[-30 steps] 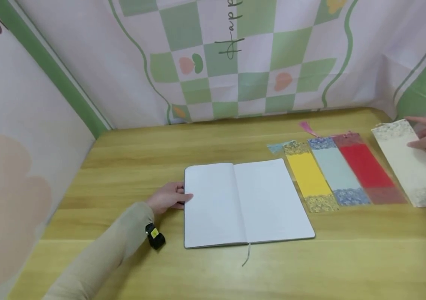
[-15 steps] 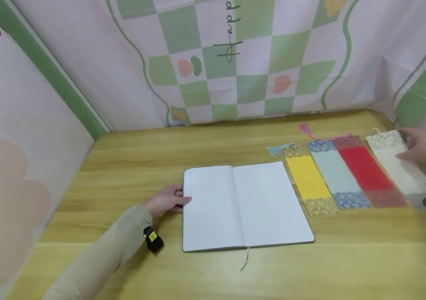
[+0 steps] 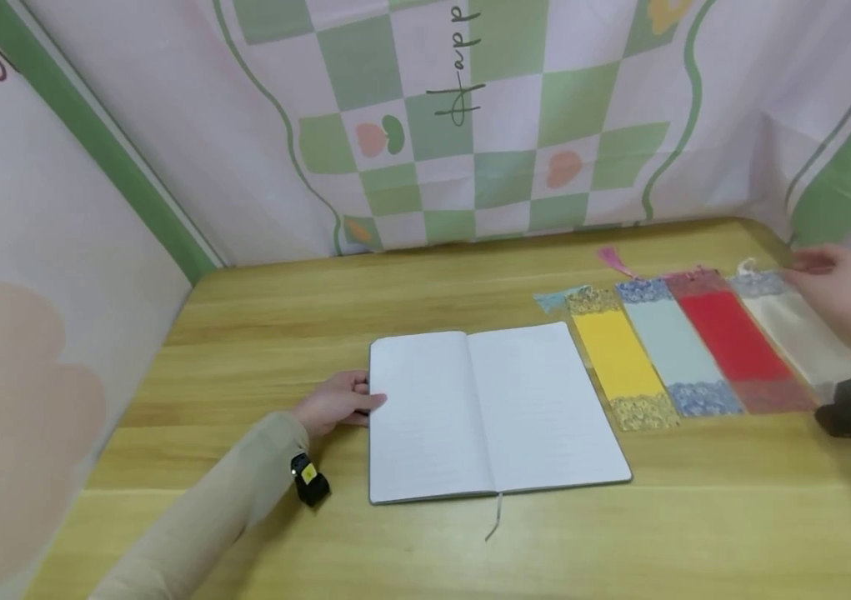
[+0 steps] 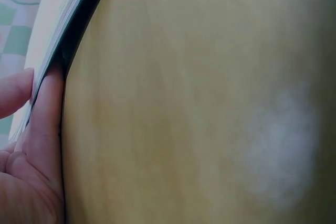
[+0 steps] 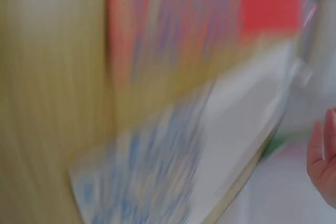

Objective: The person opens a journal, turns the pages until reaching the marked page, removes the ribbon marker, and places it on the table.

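Observation:
An open notebook with blank-looking pages lies on the wooden table, its ribbon hanging out at the bottom. My left hand pinches its left edge, thumb on the page and fingers underneath. In the left wrist view, the hand has a finger under the dark cover of the notebook. At the right, my right hand is over the upper right edge of a white bookmark with lace-patterned ends, hiding part of it. The right wrist view is blurred; relaxed fingers show apart from the white bookmark.
Left of the white bookmark lie a red bookmark, a pale blue bookmark and a yellow bookmark beside the notebook. A pink tassel and a light blue tassel extend behind them. A patterned curtain borders the table's back.
The right hand has brought the white bookmark left and down beside the red one, where it now lies flat. The left hand stays on the notebook edge.

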A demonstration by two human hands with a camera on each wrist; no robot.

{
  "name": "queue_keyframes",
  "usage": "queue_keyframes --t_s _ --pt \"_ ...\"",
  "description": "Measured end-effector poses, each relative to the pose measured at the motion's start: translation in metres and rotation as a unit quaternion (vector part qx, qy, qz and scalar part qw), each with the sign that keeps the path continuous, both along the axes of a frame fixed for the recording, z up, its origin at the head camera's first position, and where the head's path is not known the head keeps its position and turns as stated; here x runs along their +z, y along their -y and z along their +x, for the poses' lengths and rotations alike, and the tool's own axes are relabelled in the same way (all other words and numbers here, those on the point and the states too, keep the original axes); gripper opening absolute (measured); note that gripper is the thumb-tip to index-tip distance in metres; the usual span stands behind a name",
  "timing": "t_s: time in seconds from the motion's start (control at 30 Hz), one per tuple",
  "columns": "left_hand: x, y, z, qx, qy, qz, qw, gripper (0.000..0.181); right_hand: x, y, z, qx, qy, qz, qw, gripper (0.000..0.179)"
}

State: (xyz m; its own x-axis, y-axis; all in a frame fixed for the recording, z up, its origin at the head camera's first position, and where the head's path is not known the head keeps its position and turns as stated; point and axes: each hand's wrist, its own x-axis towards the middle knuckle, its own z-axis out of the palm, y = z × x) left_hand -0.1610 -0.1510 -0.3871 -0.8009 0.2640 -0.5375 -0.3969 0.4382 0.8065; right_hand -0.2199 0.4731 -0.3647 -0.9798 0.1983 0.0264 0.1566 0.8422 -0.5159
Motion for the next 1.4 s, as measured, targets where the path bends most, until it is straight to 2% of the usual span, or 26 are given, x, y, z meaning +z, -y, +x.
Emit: queue_keyframes --t_s 0.1,0.2,0.3,0.37,0.43,0.6,0.7,0.8,0.9,0.97,1.03,1.13,1.23,1.3,1.33,1.4 --pt "0.000 0.001 -0.001 -0.001 0.001 0.002 1.0000 0.038 0.013 0.042 0.004 0.042 0.011 -0.059 0.9973 0.063" --pt "0.000 0.002 -0.002 -0.010 0.006 0.017 0.9998 0.043 0.015 0.091 0.008 0.118 0.033 -0.126 0.9845 0.056" --pt "0.006 0.004 -0.003 -0.027 0.004 0.052 0.9983 0.053 0.013 0.143 0.016 0.193 0.077 -0.199 0.9577 0.050" --pt "0.014 0.003 -0.004 -0.039 -0.005 0.081 0.9960 0.060 0.014 0.174 0.022 0.230 0.104 -0.244 0.9362 0.048" --pt "0.025 0.000 -0.005 -0.056 -0.018 0.110 0.9922 0.065 0.016 0.203 0.026 0.257 0.136 -0.295 0.9104 0.049" --pt "0.051 -0.020 -0.005 -0.069 -0.049 0.158 0.9838 0.065 0.025 0.260 0.028 0.285 0.186 -0.392 0.8546 0.052" --pt "0.060 -0.037 -0.002 -0.055 -0.065 0.173 0.9813 0.062 0.027 0.285 0.027 0.293 0.208 -0.430 0.8282 0.053" --pt "0.065 -0.052 0.002 -0.040 -0.073 0.204 0.9753 0.059 0.027 0.305 0.027 0.298 0.228 -0.454 0.8086 0.053" --pt "0.069 -0.066 0.006 -0.036 -0.075 0.238 0.9677 0.060 0.029 0.318 0.028 0.305 0.241 -0.461 0.7978 0.055" --pt "0.071 -0.075 0.008 -0.043 -0.080 0.253 0.9634 0.060 0.032 0.322 0.030 0.314 0.242 -0.461 0.7939 0.057" --pt "0.073 -0.082 0.009 -0.051 -0.086 0.266 0.9589 0.059 0.037 0.322 0.031 0.318 0.236 -0.471 0.7881 0.059" --pt "0.072 -0.091 0.012 -0.081 -0.106 0.268 0.9540 0.056 0.045 0.316 0.034 0.324 0.219 -0.491 0.7783 0.064" --pt "0.069 -0.098 0.015 -0.118 -0.138 0.232 0.9555 0.055 0.052 0.307 0.036 0.330 0.205 -0.497 0.7757 0.066" --pt "0.066 -0.101 0.017 -0.148 -0.169 0.182 0.9573 0.056 0.057 0.301 0.037 0.334 0.202 -0.493 0.7773 0.066" --pt "0.064 -0.104 0.017 -0.162 -0.184 0.156 0.9567 0.059 0.059 0.298 0.037 0.333 0.202 -0.491 0.7791 0.064" --pt "0.060 -0.109 0.018 -0.195 -0.216 0.107 0.9506 0.064 0.063 0.291 0.036 0.327 0.201 -0.488 0.7842 0.062"
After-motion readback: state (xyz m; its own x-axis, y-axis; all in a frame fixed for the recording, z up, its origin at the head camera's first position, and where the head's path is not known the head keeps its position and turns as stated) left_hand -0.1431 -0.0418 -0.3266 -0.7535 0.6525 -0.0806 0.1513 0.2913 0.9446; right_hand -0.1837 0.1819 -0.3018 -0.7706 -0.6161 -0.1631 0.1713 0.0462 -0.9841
